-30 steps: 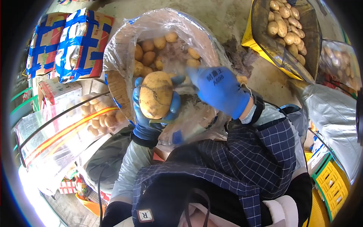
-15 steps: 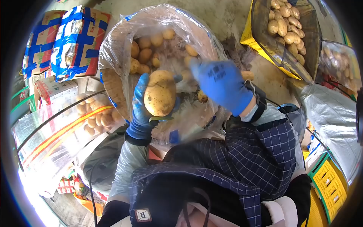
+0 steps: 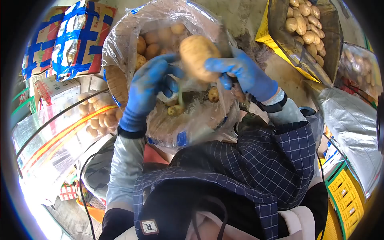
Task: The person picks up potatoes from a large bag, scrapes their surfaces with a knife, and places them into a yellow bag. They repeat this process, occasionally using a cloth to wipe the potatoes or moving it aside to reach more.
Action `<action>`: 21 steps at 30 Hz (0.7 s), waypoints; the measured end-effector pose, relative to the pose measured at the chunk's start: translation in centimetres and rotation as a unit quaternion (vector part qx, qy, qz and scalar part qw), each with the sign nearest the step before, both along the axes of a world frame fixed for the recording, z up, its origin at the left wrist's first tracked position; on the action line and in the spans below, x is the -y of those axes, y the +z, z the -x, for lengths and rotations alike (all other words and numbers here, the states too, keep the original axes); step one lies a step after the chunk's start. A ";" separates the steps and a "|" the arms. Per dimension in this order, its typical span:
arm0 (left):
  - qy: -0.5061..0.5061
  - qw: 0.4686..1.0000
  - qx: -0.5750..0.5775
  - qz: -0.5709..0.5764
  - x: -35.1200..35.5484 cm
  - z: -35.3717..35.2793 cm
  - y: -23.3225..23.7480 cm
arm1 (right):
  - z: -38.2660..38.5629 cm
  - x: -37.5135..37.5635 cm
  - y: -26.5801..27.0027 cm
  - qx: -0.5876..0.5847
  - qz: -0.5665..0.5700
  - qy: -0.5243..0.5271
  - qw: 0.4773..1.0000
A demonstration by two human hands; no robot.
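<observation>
Large potato [image 3: 197,56] above a plastic-lined box [image 3: 115,82].
The right hand [image 3: 252,76] pinches it; the left hand [image 3: 146,90] curls half-open nearby, its hold unclear.

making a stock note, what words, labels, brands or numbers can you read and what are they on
"R": square white patch with a brown border, on the black clothing.
Lettering on the blue-taped red and brown cardboard box: too small and blurred.
Dark markings on the white and red cardboard box: too small.
</observation>
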State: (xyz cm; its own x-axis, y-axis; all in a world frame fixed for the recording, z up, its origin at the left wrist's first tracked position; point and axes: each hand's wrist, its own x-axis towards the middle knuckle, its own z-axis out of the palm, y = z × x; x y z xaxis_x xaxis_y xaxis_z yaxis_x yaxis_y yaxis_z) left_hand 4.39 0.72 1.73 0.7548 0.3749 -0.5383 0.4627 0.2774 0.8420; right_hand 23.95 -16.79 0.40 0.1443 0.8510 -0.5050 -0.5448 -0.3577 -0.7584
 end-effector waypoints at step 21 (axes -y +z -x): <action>-0.415 0.842 -0.308 -0.157 3.1 7.2 -17.0 | -15.5 18.7 -5.0 0.111 -0.089 -0.535 0.833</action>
